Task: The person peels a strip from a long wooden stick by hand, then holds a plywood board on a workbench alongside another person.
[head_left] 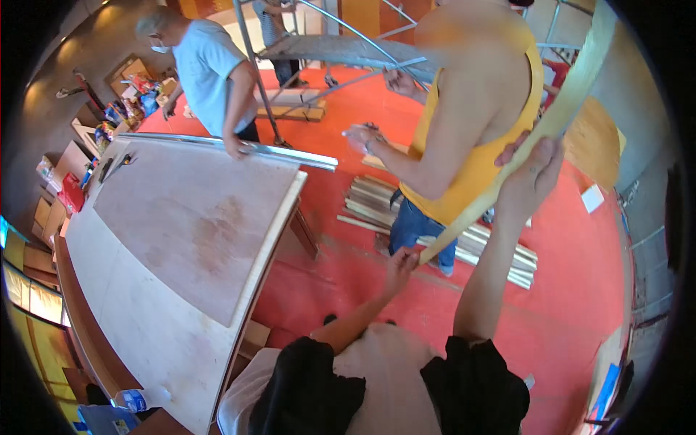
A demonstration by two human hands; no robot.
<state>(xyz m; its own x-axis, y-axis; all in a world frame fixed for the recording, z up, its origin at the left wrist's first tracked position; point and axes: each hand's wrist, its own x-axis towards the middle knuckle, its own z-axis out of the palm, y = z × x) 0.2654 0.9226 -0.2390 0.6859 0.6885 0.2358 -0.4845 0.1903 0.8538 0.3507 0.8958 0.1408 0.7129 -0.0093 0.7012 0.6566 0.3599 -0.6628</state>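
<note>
A long pale wooden strip (pixel 478 206) slants up from near my body toward the upper right of the head view. Its lower end is in my left hand (pixel 402 268), whose fingers are closed around it. Higher up, my right hand (pixel 535 170) grips the same strip, fingers wrapped over its edge. The strip's far end reaches the top right of the view. Behind it, close by, stands a person in a yellow tank top (pixel 464 159), partly covered by the strip.
On my left is a large table (pixel 130 268) with a thin brown board (pixel 196 217) on it. A person in a light blue shirt (pixel 206 80) touches a metal channel (pixel 290 154) along its far edge. Bundled wooden strips (pixel 370 199) lie on the red floor; scaffolding (pixel 326 49) stands behind.
</note>
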